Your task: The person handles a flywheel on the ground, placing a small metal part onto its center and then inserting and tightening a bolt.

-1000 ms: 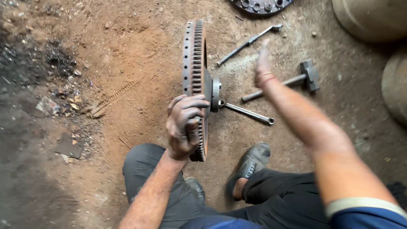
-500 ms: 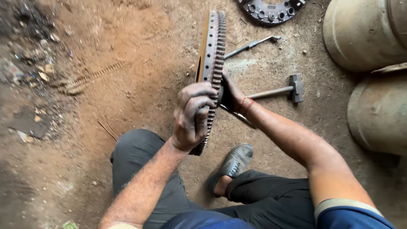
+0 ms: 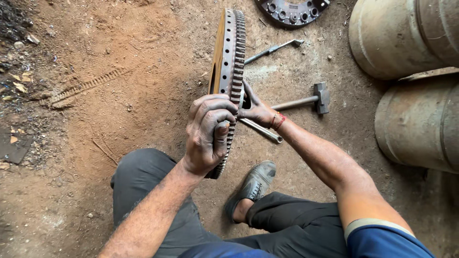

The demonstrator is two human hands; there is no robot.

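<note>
Both of my hands are on the toothed flywheel ring (image 3: 229, 71), which stands on edge on the dirt floor (image 3: 143, 71) between my knees: my left hand (image 3: 208, 131) is wrapped tight over its geared rim, my right hand (image 3: 256, 112) pressed to its far face, fingers spread. It is upright and steadied, nothing more that I can see. Open ground lies left; the hammer (image 3: 311, 98), two steel bars and the drums (image 3: 406, 71) crowd the right.

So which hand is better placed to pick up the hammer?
Right, probably. The right hand only rests on the toothed wheel's hammer-side face, nearer the hammer, while the left hand grips the rim, keeping it upright.
</note>
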